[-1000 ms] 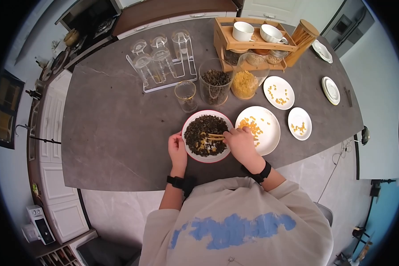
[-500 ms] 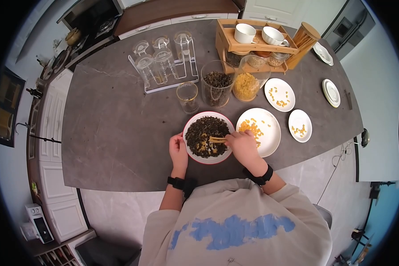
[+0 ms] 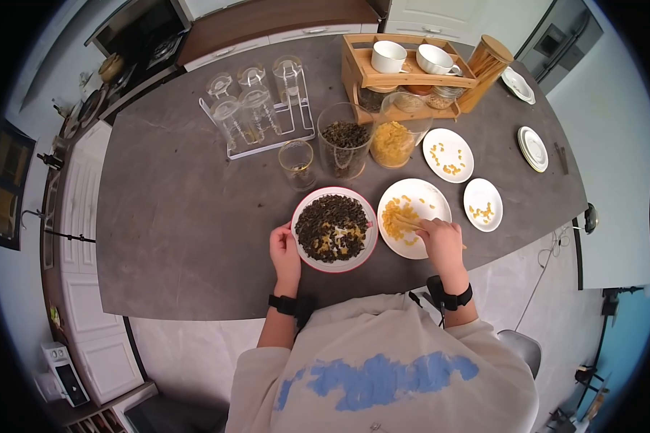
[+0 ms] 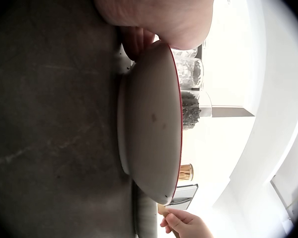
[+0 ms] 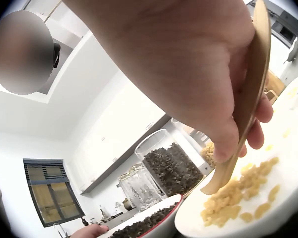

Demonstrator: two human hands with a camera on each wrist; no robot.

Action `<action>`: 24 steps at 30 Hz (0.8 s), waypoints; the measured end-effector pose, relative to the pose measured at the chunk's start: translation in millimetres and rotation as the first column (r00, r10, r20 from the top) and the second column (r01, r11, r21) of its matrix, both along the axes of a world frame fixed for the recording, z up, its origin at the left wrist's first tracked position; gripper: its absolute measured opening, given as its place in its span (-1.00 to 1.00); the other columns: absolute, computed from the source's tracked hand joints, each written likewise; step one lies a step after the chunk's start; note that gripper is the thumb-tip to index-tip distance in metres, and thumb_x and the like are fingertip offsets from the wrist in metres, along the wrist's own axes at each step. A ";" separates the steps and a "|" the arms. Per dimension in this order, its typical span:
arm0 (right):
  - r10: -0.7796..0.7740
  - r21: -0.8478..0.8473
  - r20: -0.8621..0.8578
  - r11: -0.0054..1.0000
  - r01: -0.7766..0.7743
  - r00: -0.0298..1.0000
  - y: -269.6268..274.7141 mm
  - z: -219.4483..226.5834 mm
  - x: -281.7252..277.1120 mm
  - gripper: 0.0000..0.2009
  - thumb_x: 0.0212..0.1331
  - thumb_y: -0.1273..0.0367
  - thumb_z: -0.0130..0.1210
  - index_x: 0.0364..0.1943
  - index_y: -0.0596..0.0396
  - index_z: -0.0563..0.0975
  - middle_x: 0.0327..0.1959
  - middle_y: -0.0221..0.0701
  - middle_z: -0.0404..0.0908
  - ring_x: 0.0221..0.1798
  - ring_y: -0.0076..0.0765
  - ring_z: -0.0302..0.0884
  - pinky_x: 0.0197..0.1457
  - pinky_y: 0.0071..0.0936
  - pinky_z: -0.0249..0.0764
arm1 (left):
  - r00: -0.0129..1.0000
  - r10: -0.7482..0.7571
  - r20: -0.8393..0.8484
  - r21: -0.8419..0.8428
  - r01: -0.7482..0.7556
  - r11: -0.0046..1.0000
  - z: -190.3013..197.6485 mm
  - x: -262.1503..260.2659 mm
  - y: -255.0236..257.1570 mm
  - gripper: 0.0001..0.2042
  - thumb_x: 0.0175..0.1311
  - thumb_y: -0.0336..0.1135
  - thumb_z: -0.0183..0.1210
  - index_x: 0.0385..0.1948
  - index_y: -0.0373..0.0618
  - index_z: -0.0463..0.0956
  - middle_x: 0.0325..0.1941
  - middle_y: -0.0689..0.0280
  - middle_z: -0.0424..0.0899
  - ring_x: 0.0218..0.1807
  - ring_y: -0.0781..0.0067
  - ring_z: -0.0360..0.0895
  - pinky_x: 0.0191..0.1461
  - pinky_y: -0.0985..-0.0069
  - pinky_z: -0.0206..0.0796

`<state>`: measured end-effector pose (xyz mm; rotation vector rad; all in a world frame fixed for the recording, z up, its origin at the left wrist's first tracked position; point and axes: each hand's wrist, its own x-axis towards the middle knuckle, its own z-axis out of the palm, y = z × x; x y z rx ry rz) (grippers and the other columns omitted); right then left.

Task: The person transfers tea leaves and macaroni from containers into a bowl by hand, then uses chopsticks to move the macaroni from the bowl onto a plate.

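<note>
The left hand (image 3: 284,252) holds the left rim of a red-rimmed white bowl (image 3: 373,249) filled with dark dried bits and some yellow pieces. Over the white plate (image 3: 440,202) to its right, the right hand (image 3: 444,244) grips a wooden tong-like utensil (image 3: 410,223), its tip at the yellow pieces (image 3: 396,216). In the right wrist view the utensil (image 5: 253,74) lies between thumb and fingers, its end touching the yellow pieces (image 5: 228,198). The left wrist view shows the bowl's side (image 4: 154,124) standing on the table, with the left hand (image 4: 159,20) at its rim.
Behind the bowl stand a glass cup (image 3: 297,162), a jar of dark bits (image 3: 344,144) and a jar of yellow pieces (image 3: 392,144). A glass rack (image 3: 267,148) is back left, a wooden shelf (image 3: 412,76) back right. Smaller plates (image 3: 448,137) (image 3: 483,190) lie right.
The right hand has moved right with the utensil, from the bowl to the yellow pieces on the plate. The left hand stays at the bowl's rim.
</note>
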<state>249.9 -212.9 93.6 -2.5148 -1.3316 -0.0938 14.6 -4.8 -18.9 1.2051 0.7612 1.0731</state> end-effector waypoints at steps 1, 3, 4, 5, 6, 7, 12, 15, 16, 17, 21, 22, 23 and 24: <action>-0.012 -0.004 0.008 1.000 0.012 1.000 -2.9 -4.4 1.7 -0.86 0.03 0.30 0.19 -0.33 -0.04 0.59 -0.50 -0.46 0.53 -0.35 -0.32 0.51 -0.15 -0.30 0.29 | 1.000 0.002 0.004 0.000 -0.002 1.000 -0.2 0.4 0.1 -0.94 0.39 -0.51 -0.13 -0.23 -0.18 0.33 -0.01 0.18 0.54 -0.08 0.55 0.46 0.06 0.58 0.31; -0.014 -0.008 0.007 1.000 0.014 1.000 -4.4 -5.5 2.2 -0.85 0.03 0.30 0.20 -0.31 -0.04 0.59 -0.49 -0.45 0.53 -0.35 -0.31 0.52 -0.15 -0.30 0.29 | 1.000 0.003 0.014 -0.002 -0.003 1.000 0.1 1.4 -0.1 -0.94 0.39 -0.51 -0.13 -0.24 -0.18 0.33 -0.01 0.18 0.54 -0.08 0.55 0.46 0.06 0.58 0.31; -0.003 -0.008 -0.003 1.000 0.003 1.000 -3.4 -3.6 -0.6 -0.84 0.02 0.30 0.20 -0.30 -0.03 0.58 -0.49 -0.45 0.54 -0.34 -0.31 0.52 -0.14 -0.30 0.29 | 1.000 0.005 0.016 -0.004 -0.005 1.000 0.6 0.7 -0.5 -0.94 0.39 -0.51 -0.13 -0.24 -0.18 0.33 -0.01 0.18 0.54 -0.08 0.55 0.46 0.06 0.58 0.31; 0.006 -0.006 -0.016 1.000 -0.006 1.000 -1.9 -2.5 -4.3 -0.83 0.02 0.30 0.20 -0.29 -0.03 0.58 -0.48 -0.45 0.54 -0.34 -0.30 0.52 -0.14 -0.30 0.29 | 1.000 0.003 0.010 -0.009 -0.003 1.000 0.5 -0.4 -0.8 -0.95 0.39 -0.51 -0.13 -0.24 -0.18 0.33 -0.01 0.18 0.54 -0.08 0.55 0.46 0.06 0.58 0.31; 0.036 0.009 -0.027 0.999 -0.036 0.999 0.9 -2.1 -8.0 -0.83 0.02 0.30 0.20 -0.29 -0.02 0.58 -0.47 -0.44 0.54 -0.33 -0.30 0.52 -0.15 -0.30 0.29 | 1.000 0.002 0.005 -0.012 -0.002 1.000 -0.3 -0.5 -0.3 -0.95 0.39 -0.50 -0.12 -0.24 -0.18 0.33 -0.01 0.18 0.54 -0.08 0.55 0.46 0.06 0.58 0.32; 0.066 0.025 -0.036 0.998 -0.065 0.997 4.7 -1.5 -12.1 -0.83 0.02 0.31 0.20 -0.29 -0.01 0.58 -0.47 -0.44 0.54 -0.33 -0.29 0.52 -0.15 -0.30 0.29 | 1.000 0.001 0.001 -0.014 -0.001 1.000 -1.0 -0.2 0.5 -0.95 0.39 -0.50 -0.12 -0.25 -0.18 0.33 -0.01 0.18 0.54 -0.08 0.55 0.46 0.06 0.58 0.32; 0.197 0.054 -0.104 0.980 -0.192 0.975 28.8 1.4 -37.0 -0.79 -0.01 0.30 0.21 -0.25 -0.04 0.59 -0.43 -0.41 0.56 -0.30 -0.25 0.53 -0.11 -0.29 0.30 | 1.000 -0.018 -0.014 -0.006 0.018 1.000 -2.6 -2.3 1.7 -0.95 0.38 -0.52 -0.12 -0.22 -0.20 0.32 0.04 0.16 0.51 -0.08 0.56 0.45 0.05 0.58 0.33; 0.269 0.038 -0.064 0.963 -0.267 0.961 43.2 -3.5 -46.1 -0.78 -0.01 0.29 0.21 -0.23 -0.06 0.59 -0.44 -0.43 0.56 -0.30 -0.27 0.53 -0.11 -0.31 0.31 | 1.000 -0.016 -0.011 -0.011 0.016 1.000 -2.0 -1.3 1.7 -0.94 0.38 -0.52 -0.12 -0.22 -0.20 0.32 0.04 0.16 0.51 -0.09 0.56 0.45 0.05 0.59 0.33; 0.286 0.033 -0.050 0.958 -0.284 0.957 47.1 -8.7 -48.3 -0.78 -0.01 0.28 0.21 -0.23 -0.06 0.59 -0.44 -0.43 0.56 -0.30 -0.27 0.53 -0.11 -0.31 0.31 | 1.000 -0.017 -0.010 -0.016 0.017 1.000 -1.5 -1.6 1.1 -0.94 0.38 -0.52 -0.12 -0.22 -0.20 0.32 0.04 0.16 0.51 -0.09 0.56 0.45 0.05 0.58 0.32; 0.297 0.035 -0.024 0.954 -0.297 0.954 51.2 -12.1 -49.7 -0.80 0.00 0.29 0.20 -0.26 -0.07 0.59 -0.45 -0.44 0.56 -0.31 -0.29 0.54 -0.11 -0.32 0.31 | 1.000 -0.016 -0.019 -0.010 0.015 1.000 -2.1 -1.8 1.0 -0.95 0.38 -0.52 -0.12 -0.22 -0.20 0.32 0.04 0.16 0.51 -0.09 0.56 0.45 0.05 0.59 0.33; 0.339 0.018 0.014 0.940 -0.339 0.941 63.8 -18.5 -52.0 -0.86 -0.02 0.31 0.19 -0.34 -0.07 0.59 -0.46 -0.46 0.55 -0.33 -0.33 0.54 -0.12 -0.33 0.31 | 1.000 -0.005 -0.020 0.003 0.005 1.000 -2.2 -1.4 1.1 -0.95 0.39 -0.49 -0.12 -0.24 -0.18 0.33 0.02 0.16 0.52 -0.08 0.55 0.46 0.05 0.58 0.32; 0.346 -0.002 0.031 0.938 -0.346 0.938 66.4 -20.6 -52.6 -0.87 -0.02 0.32 0.19 -0.36 -0.06 0.58 -0.47 -0.46 0.55 -0.34 -0.34 0.54 -0.12 -0.33 0.31 | 1.000 0.000 -0.013 0.003 0.000 1.000 -0.8 -0.7 0.6 -0.95 0.40 -0.48 -0.11 -0.25 -0.17 0.34 0.02 0.17 0.53 -0.08 0.55 0.46 0.06 0.58 0.32; 0.353 -0.022 0.048 0.936 -0.353 0.934 69.3 -21.5 -52.7 -0.89 -0.03 0.32 0.19 -0.38 -0.06 0.58 -0.48 -0.46 0.55 -0.34 -0.35 0.54 -0.13 -0.34 0.30 | 1.000 -0.002 -0.015 0.002 0.002 1.000 0.5 0.1 1.1 -0.95 0.40 -0.48 -0.12 -0.25 -0.17 0.34 0.01 0.17 0.53 -0.08 0.55 0.46 0.06 0.58 0.32; 0.358 -0.038 0.044 0.934 -0.356 0.933 70.9 -22.1 -53.8 -0.89 -0.03 0.32 0.19 -0.39 -0.06 0.58 -0.48 -0.46 0.55 -0.34 -0.35 0.54 -0.13 -0.34 0.30 | 1.000 -0.002 -0.019 -0.001 0.002 1.000 0.6 -0.4 0.6 -0.95 0.40 -0.48 -0.12 -0.25 -0.17 0.34 0.01 0.17 0.53 -0.08 0.55 0.46 0.06 0.58 0.32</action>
